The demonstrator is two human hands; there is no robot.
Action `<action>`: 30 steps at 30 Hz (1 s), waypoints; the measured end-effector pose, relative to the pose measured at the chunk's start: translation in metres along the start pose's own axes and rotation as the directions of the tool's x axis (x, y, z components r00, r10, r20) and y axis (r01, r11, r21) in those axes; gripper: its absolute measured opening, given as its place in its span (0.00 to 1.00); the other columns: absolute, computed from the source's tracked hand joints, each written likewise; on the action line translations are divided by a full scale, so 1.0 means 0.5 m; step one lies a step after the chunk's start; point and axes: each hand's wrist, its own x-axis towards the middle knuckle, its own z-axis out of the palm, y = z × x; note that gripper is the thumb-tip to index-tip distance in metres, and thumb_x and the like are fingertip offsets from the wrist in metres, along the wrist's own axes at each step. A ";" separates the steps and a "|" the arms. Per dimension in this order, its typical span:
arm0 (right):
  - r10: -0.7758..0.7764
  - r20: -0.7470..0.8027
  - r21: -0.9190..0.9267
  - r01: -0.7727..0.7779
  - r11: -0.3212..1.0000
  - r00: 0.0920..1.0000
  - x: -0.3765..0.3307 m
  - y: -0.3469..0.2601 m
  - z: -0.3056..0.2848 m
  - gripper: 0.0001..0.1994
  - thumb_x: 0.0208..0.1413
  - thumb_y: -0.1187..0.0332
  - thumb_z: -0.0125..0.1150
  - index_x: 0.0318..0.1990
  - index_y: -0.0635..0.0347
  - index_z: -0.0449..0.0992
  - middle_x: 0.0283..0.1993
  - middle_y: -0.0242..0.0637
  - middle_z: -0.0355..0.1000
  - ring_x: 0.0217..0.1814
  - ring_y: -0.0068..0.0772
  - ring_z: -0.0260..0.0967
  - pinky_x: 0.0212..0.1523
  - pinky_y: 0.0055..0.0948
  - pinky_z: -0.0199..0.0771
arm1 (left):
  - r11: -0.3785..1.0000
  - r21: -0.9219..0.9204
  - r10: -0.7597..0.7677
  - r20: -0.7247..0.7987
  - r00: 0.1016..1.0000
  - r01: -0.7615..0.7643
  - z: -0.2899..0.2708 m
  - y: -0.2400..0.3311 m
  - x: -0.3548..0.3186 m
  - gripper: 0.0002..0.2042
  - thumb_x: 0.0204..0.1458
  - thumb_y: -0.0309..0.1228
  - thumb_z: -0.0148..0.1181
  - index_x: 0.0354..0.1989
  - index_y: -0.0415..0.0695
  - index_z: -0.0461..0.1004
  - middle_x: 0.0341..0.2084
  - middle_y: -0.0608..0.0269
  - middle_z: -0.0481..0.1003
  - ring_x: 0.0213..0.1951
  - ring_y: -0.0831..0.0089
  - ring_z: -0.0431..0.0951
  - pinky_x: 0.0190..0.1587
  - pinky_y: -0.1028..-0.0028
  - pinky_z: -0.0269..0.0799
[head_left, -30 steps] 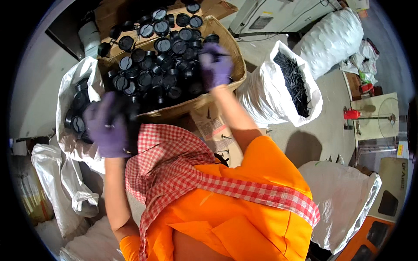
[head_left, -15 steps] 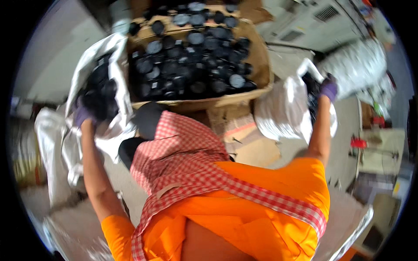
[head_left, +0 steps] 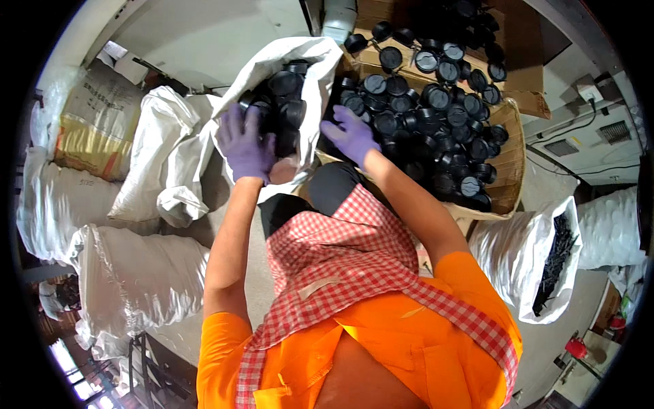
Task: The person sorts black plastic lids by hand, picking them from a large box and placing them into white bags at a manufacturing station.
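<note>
My left hand [head_left: 244,146], in a purple glove, lies against the near left rim of a white woven bag [head_left: 319,65], its fingers spread. Inside the bag are black round lidded caps [head_left: 285,85]. My right hand [head_left: 352,138], gloved alike, is between that bag and a cardboard box [head_left: 505,180]. Its fingers are apart and point toward the bag's right side, with nothing visible in them. A heap of black round caps [head_left: 436,129] fills the box beside my right hand.
Right of the box, another white bag [head_left: 501,242] lies open with thin black pieces [head_left: 553,266] inside. Full white sacks [head_left: 139,273] stand at the left, near a printed sack [head_left: 99,123]. More caps [head_left: 426,61] lie on the cardboard flap behind.
My right hand has left the bag at the far right and come across to the box's left side. My left hand has shifted to the capped bag's near rim. The view has turned left.
</note>
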 end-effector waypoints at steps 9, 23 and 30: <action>0.311 -0.095 -0.068 -0.318 0.946 0.946 0.221 0.079 0.149 0.32 0.48 0.60 0.53 0.60 0.63 0.55 0.57 0.58 0.61 0.59 0.52 0.59 0.57 0.36 0.61 | 0.774 0.001 -0.523 0.565 0.638 0.633 0.120 -0.194 0.121 0.31 0.44 0.51 0.56 0.52 0.40 0.67 0.49 0.43 0.69 0.52 0.51 0.68 0.53 0.63 0.64; -0.360 -0.253 0.125 0.399 0.908 0.898 0.229 -0.303 -0.024 0.16 0.50 0.66 0.55 0.43 0.69 0.70 0.35 0.40 0.71 0.35 0.30 0.69 0.38 0.26 0.69 | 0.494 -0.725 -0.581 0.136 0.803 0.480 -0.119 -0.455 0.201 0.13 0.53 0.32 0.54 0.43 0.37 0.72 0.31 0.56 0.75 0.29 0.70 0.74 0.33 0.70 0.70; -0.218 -0.283 -0.075 0.205 0.976 0.934 0.287 0.065 -0.033 0.16 0.50 0.60 0.55 0.39 0.66 0.70 0.39 0.48 0.70 0.39 0.45 0.67 0.42 0.36 0.67 | 0.640 -0.542 -0.612 0.070 0.788 0.545 0.090 -0.325 0.068 0.19 0.46 0.34 0.57 0.45 0.37 0.71 0.36 0.49 0.74 0.39 0.61 0.74 0.44 0.69 0.68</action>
